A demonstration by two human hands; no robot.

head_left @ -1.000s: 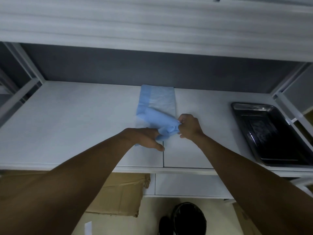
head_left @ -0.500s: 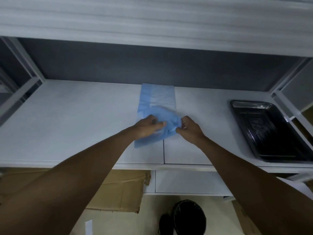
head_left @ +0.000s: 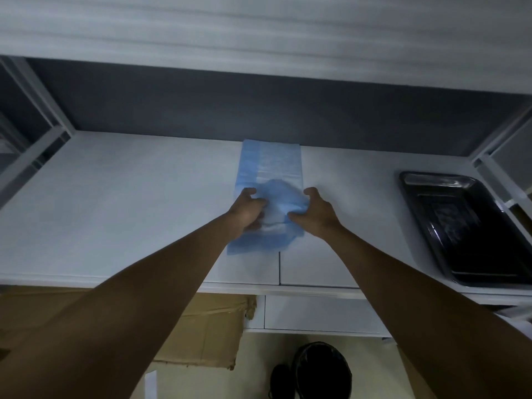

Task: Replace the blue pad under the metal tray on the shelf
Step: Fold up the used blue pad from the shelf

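Note:
A folded blue pad (head_left: 270,165) lies as a narrow strip in the middle of the white shelf (head_left: 121,203), reaching back to the dark rear wall. My left hand (head_left: 246,210) grips the pad's left side and my right hand (head_left: 315,211) grips its right side, with a bunched fold raised between them. The near end of the pad lies flat toward the shelf's front edge. The dark metal tray (head_left: 472,228) sits apart at the right end of the shelf, bare of any pad, with both hands well to its left.
An upper shelf (head_left: 259,33) overhangs the work area. White frame posts (head_left: 43,110) stand at the left and right ends. Below the shelf are a cardboard box (head_left: 201,329), a white drawer front (head_left: 316,315) and a dark round bin (head_left: 321,370) on the floor.
My hands have moved apart and farther back along the pad, spreading the bunched fold wider between them. The tray has stayed in place.

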